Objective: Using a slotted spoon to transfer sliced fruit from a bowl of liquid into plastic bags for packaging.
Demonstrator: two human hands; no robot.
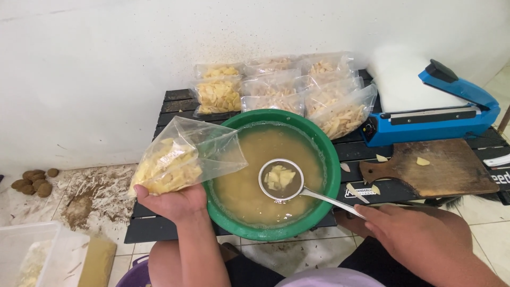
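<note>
White plaster wall and pale floor tiles frame a low black slatted table (170, 114). At its middle sits a round green plastic basin (332, 175), full of cloudy yellowish liquid. Behind the basin lie clear sealed bags (276, 87) of pale sliced pieces, stacked in rows against the wall. Right of the basin stands a blue bag sealer (433, 119), and in front of that a dark wooden cutting board (441, 170) with a few loose slices on it. Left of the basin, on the dirty floor, sits a small heap of brown tubers (33, 182); a white plastic tub (29, 250) is cut off at the frame's corner.

Over the basin's left rim, the left hand (172, 199) grips a soft clear bag (183, 157) part-filled with yellow slices, fingers curled shut under its bottom. The right hand (411, 228) is closed around the handle of a metal strainer (280, 179), whose round mesh bowl holds a few slices just above the liquid. Its fingertips are hidden beneath the hand.
</note>
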